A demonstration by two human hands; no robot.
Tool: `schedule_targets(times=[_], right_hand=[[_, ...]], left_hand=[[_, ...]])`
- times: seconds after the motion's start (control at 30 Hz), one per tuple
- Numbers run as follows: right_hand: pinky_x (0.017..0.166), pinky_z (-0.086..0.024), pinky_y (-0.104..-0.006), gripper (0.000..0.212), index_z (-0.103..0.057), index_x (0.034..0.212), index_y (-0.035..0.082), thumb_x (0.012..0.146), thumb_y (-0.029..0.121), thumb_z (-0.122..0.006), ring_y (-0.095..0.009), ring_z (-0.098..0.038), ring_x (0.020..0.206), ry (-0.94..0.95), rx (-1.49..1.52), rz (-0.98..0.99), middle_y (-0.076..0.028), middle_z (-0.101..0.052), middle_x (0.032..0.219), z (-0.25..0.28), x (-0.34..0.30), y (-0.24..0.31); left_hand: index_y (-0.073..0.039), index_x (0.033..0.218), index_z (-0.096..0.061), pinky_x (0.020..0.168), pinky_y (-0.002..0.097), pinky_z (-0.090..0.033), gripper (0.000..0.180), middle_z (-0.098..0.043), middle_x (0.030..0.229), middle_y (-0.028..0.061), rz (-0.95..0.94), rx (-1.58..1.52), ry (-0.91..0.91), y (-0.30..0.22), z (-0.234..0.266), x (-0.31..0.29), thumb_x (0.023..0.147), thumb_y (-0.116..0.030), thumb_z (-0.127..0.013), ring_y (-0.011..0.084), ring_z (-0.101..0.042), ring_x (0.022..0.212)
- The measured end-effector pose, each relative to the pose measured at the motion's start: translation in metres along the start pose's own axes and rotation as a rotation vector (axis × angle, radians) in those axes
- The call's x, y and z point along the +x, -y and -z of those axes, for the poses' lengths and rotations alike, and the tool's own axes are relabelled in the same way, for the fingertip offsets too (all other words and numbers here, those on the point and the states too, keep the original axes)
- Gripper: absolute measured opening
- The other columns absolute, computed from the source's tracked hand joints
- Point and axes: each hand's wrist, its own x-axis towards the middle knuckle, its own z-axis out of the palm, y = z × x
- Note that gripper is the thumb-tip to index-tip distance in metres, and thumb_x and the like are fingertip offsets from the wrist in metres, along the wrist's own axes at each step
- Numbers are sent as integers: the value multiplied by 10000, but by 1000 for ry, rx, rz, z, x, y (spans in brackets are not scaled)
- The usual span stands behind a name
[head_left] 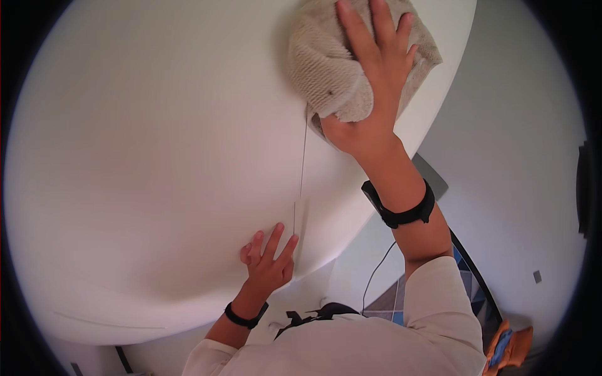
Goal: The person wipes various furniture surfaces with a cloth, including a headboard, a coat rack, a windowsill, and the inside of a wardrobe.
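Observation:
A large smooth white surface fills most of the view, with a thin dark seam running down it. Against its upper right part my right hand presses a crumpled beige cloth. The fingers spread over the cloth, and one fold of it covers part of the thumb side. Lower down, beside the seam near the surface's bottom edge, my left hand has its fingers apart and holds nothing. Its fingertips are at the white surface; whether they all touch it I cannot tell.
To the right stands a pale grey wall with a dark object at its far edge. An orange and blue item lies at lower right. A thin cable hangs above a patterned rug.

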Motion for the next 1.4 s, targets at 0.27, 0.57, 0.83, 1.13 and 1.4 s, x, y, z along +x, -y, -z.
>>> schedule_targets(times=[0.27, 0.57, 0.83, 1.13, 1.4], right_hand=[[1081, -99, -642, 726, -500, 1348, 71, 751, 425, -711, -512, -261, 1352, -53, -91, -3, -268, -326, 1468, -1, -11, -4], [1076, -156, -626, 562, -558, 1290, 87, 806, 349, -667, -445, -316, 1356, 55, 118, 40, -197, -452, 1411, 12, -45, -10], [1096, -299, -407, 462, -515, 1297, -37, 867, 110, -603, -294, -456, 1286, 353, 884, -470, -176, -512, 1362, 105, -149, -23], [830, -515, -353, 375, -596, 1127, -28, 762, 52, -578, -301, -685, 932, 1006, 796, -946, -193, -688, 976, 217, -307, -63], [983, -399, -338, 440, -531, 1234, -52, 832, 111, -607, -236, -549, 1131, 399, 752, -1436, -128, -584, 1223, 266, -290, -73]], left_hand=[[-308, 1279, -603, 1137, 517, 38, 487, -322, 1519, 91, -40, 335, -67, 2, -22, -7, 826, -205, -457, 379, -96, 1443], [-295, 1261, -622, 1136, 558, 29, 482, -222, 1550, 121, 99, 464, 45, -13, -43, -5, 816, -179, -477, 416, -72, 1438], [-189, 1180, -637, 1088, 576, -149, 421, -300, 1480, 177, 351, 552, -62, -31, -13, 27, 773, -265, -715, 437, -177, 1394], [-181, 1430, -404, 1043, 670, -130, 764, -81, 1541, 261, 594, 447, -196, -33, -5, 49, 757, -223, -765, 508, -41, 1405], [-191, 1320, -548, 1050, 671, -112, 570, -106, 1537, 256, 508, 420, -250, -31, -10, 43, 779, -164, -726, 503, -19, 1406]])
